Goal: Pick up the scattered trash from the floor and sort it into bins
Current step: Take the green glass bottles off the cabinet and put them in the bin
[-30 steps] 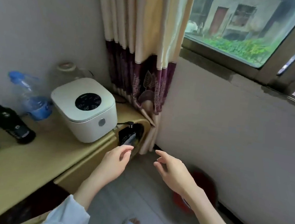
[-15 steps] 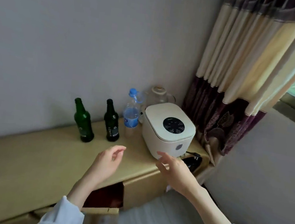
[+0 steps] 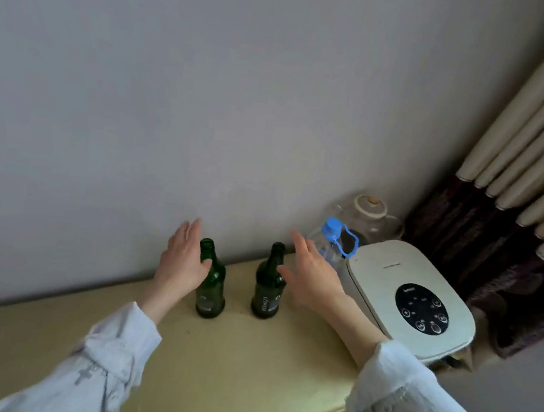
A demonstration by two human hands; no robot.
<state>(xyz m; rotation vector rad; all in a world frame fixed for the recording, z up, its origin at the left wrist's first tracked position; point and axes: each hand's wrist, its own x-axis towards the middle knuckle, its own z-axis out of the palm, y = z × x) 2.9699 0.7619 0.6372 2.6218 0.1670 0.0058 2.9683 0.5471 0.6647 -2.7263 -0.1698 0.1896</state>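
My left hand [image 3: 183, 260] is spread open, thumb against the neck of the left green bottle [image 3: 211, 283] on the tabletop [image 3: 229, 363]. My right hand [image 3: 312, 274], fingers apart, hovers just beside the right green bottle [image 3: 267, 288], left of the rice cooker [image 3: 409, 299].

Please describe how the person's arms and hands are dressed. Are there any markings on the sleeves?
Both hands, the left hand and the right hand, are bare: no gloves or rings show. The arms wear loose, pale blue-white long sleeves with buttoned cuffs. The left sleeve bears a small grey cross-like mark; the right sleeve looks plain.
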